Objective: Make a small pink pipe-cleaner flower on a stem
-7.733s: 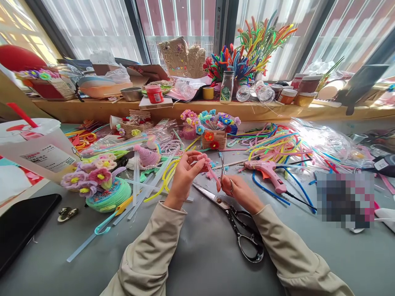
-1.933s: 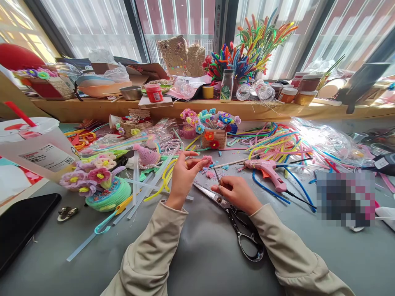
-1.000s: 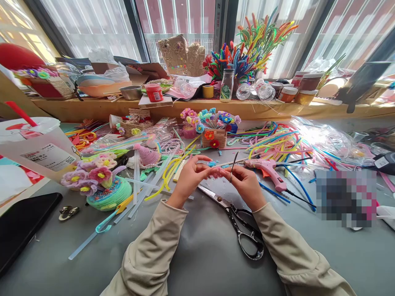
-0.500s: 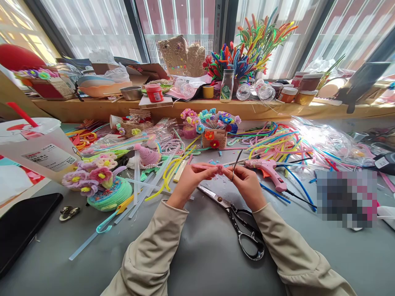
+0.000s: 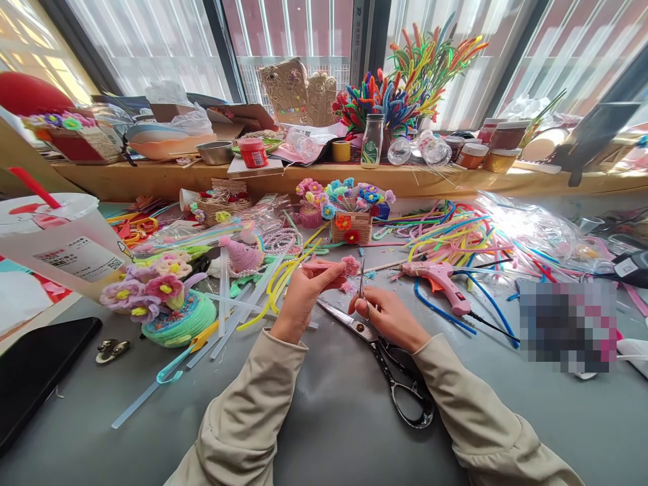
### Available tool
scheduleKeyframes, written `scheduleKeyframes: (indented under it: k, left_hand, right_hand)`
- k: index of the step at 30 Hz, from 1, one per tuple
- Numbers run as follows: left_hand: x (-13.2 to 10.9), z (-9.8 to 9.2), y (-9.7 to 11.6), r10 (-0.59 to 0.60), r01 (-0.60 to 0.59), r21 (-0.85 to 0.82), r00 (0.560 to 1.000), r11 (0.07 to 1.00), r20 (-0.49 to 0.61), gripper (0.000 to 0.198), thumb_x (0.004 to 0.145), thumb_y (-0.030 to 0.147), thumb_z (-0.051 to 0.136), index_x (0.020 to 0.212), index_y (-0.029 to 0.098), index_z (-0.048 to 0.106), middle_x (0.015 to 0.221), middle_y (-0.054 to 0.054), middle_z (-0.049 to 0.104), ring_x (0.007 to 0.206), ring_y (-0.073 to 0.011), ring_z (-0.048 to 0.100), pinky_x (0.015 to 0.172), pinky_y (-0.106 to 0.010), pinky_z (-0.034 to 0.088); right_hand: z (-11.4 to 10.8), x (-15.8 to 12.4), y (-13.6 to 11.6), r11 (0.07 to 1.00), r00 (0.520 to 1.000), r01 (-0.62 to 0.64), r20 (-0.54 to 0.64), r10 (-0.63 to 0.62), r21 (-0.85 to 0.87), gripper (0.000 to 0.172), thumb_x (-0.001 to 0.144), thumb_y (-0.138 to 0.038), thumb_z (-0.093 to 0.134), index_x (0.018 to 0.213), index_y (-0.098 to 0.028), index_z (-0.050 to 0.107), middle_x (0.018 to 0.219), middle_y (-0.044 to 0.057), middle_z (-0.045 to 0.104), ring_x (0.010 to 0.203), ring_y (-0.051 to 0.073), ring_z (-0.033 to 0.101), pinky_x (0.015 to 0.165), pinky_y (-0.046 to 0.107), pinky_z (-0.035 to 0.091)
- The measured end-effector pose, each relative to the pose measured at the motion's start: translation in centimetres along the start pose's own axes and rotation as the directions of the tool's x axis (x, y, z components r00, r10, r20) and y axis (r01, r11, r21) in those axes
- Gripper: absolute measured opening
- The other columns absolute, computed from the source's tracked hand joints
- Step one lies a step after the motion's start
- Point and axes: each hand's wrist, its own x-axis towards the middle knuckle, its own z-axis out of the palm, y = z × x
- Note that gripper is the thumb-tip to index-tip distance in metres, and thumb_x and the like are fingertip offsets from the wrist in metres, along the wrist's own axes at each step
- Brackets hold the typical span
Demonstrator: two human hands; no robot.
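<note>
My left hand (image 5: 304, 290) is closed in a pinch on a pink fuzzy pipe-cleaner piece (image 5: 349, 265), whose curled end sticks out past the fingertips. My right hand (image 5: 387, 314) is closed around a small pair of scissors (image 5: 361, 275), their thin blades pointing up just right of the pink piece. Beneath the right hand lie large black-handled scissors (image 5: 412, 401), their blades angled toward my left hand. Pink and blue fluff scraps are scattered on the grey table (image 5: 344, 418) in front of the hands.
Right of the hands lie a pink glue gun (image 5: 440, 280) and a heap of pipe cleaners (image 5: 450, 236). On the left are glue sticks (image 5: 243, 324), a green pot of fuzzy flowers (image 5: 177, 324), a drink cup (image 5: 55, 236) and a black phone (image 5: 40, 378). A basket of flowers (image 5: 352, 227) stands ahead.
My hands have moved apart. The right one dropped lower and turned the small scissors upright, while the left keeps the pink piece, its curled end now showing.
</note>
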Motion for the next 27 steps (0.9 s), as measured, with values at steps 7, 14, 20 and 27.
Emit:
scheduleKeyframes:
  k: [7,14,20,27]
  left_hand:
    - [0.12,-0.05,-0.1,-0.009,0.009,0.026,1.0,1.0,-0.02,0.017,0.06,0.026,0.062,0.07,0.012,0.063,0.07,-0.002,0.06,0.058,-0.0093,0.055,0.058,-0.021,0.044]
    - [0.1,0.01,0.01,-0.031,0.031,-0.026,0.999,0.999,-0.012,0.013,0.059,0.025,0.063,0.064,0.013,0.061,0.067,0.001,0.058,0.055,-0.0074,0.054,0.057,-0.019,0.044]
    - [0.05,-0.07,0.08,-0.057,0.054,-0.077,0.998,0.996,-0.031,0.011,0.058,0.024,0.063,0.058,0.014,0.059,0.062,0.004,0.055,0.054,-0.0058,0.054,0.057,-0.018,0.043]
    - [0.05,-0.12,0.13,-0.138,0.142,-0.145,0.99,0.979,0.039,0.01,0.06,0.022,0.063,0.061,0.014,0.058,0.059,0.003,0.056,0.052,-0.0059,0.054,0.054,-0.017,0.043]
  right_hand:
    - [0.11,0.02,0.02,0.999,0.999,0.04,0.024,-0.039,-0.018,0.054,0.076,-0.056,0.024,0.064,-0.015,0.056,0.065,0.003,0.052,0.061,0.012,0.047,0.057,0.022,0.033]
    - [0.22,0.27,0.37,0.997,0.999,0.049,-0.011,-0.05,-0.064,0.047,0.077,-0.048,0.032,0.054,-0.014,0.053,0.056,0.0,0.046,0.054,0.009,0.042,0.051,0.02,0.028]
    - [0.07,0.33,0.18,0.999,0.998,0.016,-0.063,-0.019,-0.043,0.043,0.077,-0.043,0.037,0.051,-0.014,0.054,0.053,-0.001,0.043,0.052,0.008,0.041,0.051,0.02,0.028]
    - [0.26,0.04,0.01,1.0,0.999,0.022,-0.024,-0.022,-0.003,0.045,0.076,-0.051,0.031,0.053,-0.015,0.045,0.054,-0.001,0.044,0.051,0.009,0.038,0.048,0.02,0.026]
